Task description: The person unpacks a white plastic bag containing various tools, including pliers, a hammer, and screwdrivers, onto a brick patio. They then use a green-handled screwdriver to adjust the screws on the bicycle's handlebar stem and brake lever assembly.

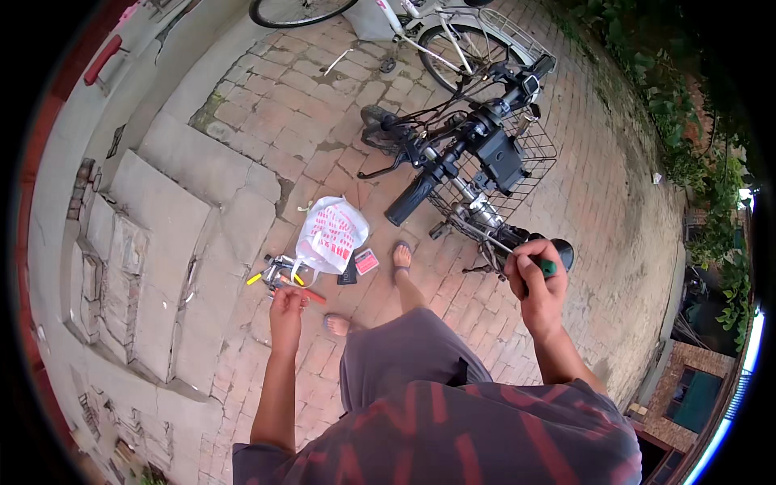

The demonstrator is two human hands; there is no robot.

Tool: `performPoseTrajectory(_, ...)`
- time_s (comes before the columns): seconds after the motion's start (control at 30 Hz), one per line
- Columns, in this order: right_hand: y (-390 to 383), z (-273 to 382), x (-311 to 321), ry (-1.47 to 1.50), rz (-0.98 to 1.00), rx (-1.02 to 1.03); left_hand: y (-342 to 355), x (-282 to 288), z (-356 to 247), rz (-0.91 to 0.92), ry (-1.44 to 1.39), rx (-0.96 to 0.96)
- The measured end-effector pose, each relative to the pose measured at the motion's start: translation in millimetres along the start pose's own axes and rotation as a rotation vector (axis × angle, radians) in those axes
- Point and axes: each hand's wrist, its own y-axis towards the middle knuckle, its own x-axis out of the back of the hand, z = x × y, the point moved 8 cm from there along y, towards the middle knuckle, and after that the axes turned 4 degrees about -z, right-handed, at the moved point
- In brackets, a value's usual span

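My right hand [537,293] is closed around a screwdriver with a green and black handle [548,267]. Its thin shaft reaches toward the front of a bike [485,206] with black grips and a black box on its handlebar. My left hand [287,314] hangs in front of a small heap of hand tools [280,268] on the bricks, its fingers drawn together; what they hold, if anything, is hidden. Yellow and red handles show in that heap. Beside it lies a white plastic bag [331,233] with red print.
A wire basket [533,162] hangs at the bike's front. Near my feet lie a red and white packet [366,260] and a flat black item [347,275]. Farther off stands a white bicycle [453,61]. Concrete steps [162,267] rise on the left, and leafy plants line the right.
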Motion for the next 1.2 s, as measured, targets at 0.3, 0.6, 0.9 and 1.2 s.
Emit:
performPoseTrajectory(0.3,148,100,45,-0.497,0.208,0.266,17,-287,-196,0.167,0.041,-0.389)
performPoseTrajectory(0.6,201,68,32,-0.515,0.421,0.209,12,-341,-181,0.030,-0.345,-0.453)
performPoseTrajectory(0.9,208,50,46,-0.468,0.421,0.074,14,-340,-154,-0.067,0.228,-0.599)
performPoseTrajectory(1.2,173,14,54,-0.521,0.153,0.089,16,-340,-158,0.034,0.236,-0.585)
